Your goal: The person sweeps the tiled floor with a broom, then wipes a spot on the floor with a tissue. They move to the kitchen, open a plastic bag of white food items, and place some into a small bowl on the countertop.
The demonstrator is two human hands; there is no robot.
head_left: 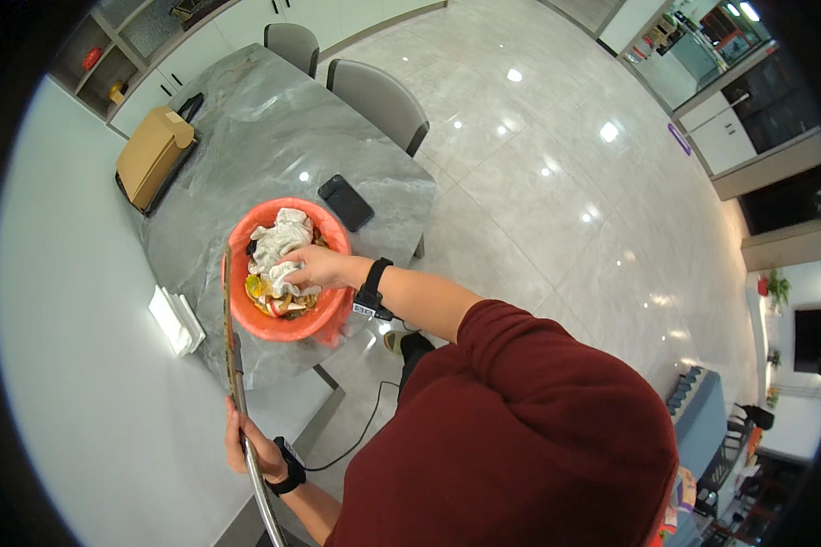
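My left hand is wrapped round a long silver metal pole. A thin flat head, seen edge-on, rises from the pole's upper end along the left side of the bin. My right hand reaches into a waste bin lined with a red plastic bag. Its fingers close on a crumpled white cloth, which lies bunched on top of the rubbish. Around the cloth show yellow peel-like scraps and brownish bits. The fingertips are partly hidden in the folds.
A grey marble-patterned table holds a black phone, a brown cardboard box and a stack of white tissues near the wall. Grey chairs stand along its far side. A black cable hangs from my left wrist strap.
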